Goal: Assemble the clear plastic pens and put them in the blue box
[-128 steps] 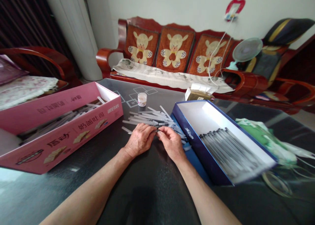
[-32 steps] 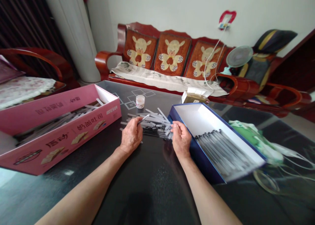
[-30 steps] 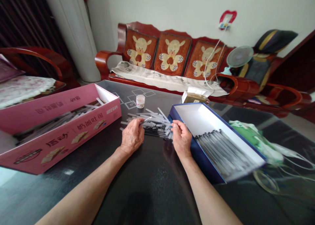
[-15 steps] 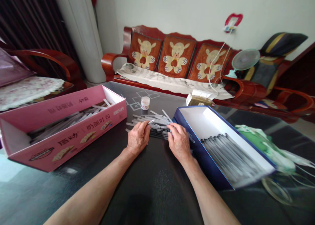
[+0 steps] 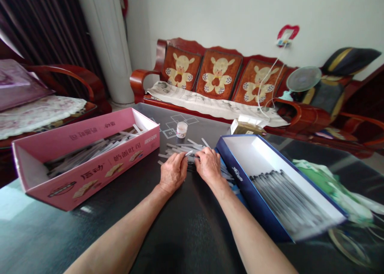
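A loose pile of thin pen refills and white plastic strips [image 5: 183, 149] lies on the dark table [image 5: 180, 234], with dark-tipped ones showing under my hands. My left hand [image 5: 173, 172] pinches a thin white strip [image 5: 189, 153] at the front of the pile. Close beside it, my right hand [image 5: 208, 166] rests its fingertips on the pile. Whatever those fingers touch is hidden by the hand. In the open navy box [image 5: 240, 174], rows of dark refills [image 5: 285, 198] lie side by side, to the right of my right hand.
A long pink box [image 5: 90, 174] full of white strips stands left of my hands. Behind the pile are a small lidded jar [image 5: 181, 130] and a tissue packet [image 5: 247, 127]. Green cloth [image 5: 330, 186] and clear tubing lie at right, before a red wooden sofa [image 5: 216, 76].
My right hand has moved left, away from the navy box, and now sits close to my left hand. The whole view has shifted slightly as my head moved.
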Motion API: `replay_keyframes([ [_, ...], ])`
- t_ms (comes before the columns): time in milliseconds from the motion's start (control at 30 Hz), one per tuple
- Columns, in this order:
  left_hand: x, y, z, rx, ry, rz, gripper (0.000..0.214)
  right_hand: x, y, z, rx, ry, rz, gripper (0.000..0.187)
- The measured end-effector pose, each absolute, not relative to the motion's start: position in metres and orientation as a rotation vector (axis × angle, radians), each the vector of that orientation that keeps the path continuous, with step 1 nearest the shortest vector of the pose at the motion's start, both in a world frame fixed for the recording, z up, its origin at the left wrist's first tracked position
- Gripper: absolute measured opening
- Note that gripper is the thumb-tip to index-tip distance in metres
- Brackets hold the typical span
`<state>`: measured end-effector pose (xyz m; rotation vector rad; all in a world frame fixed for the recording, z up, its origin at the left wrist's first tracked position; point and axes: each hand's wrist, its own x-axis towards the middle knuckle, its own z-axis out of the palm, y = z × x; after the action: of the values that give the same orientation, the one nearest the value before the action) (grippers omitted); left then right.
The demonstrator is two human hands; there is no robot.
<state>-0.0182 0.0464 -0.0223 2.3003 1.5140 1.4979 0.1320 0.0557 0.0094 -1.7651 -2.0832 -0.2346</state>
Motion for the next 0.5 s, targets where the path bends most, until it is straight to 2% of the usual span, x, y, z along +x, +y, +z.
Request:
replay_keyframes([
  [200, -0.017, 0.045, -0.021, 2.316, 1.517, 1.467, 0.02, 0.136, 0.049, 0.01, -1.517, -1.997, -0.124, 0.009],
  [333, -0.017, 0.044, -0.021, 2.417, 1.43, 1.383, 0.03, 0.149, 0.028, 0.005, -1.277, -1.77, 0.1, 0.013],
  [500, -0.017, 0.043, -0.021, 2.548, 1.271, 1.283, 0.031, 0.162, 0.004, -0.007, -1.268, -1.489, 0.413, 0.015],
])
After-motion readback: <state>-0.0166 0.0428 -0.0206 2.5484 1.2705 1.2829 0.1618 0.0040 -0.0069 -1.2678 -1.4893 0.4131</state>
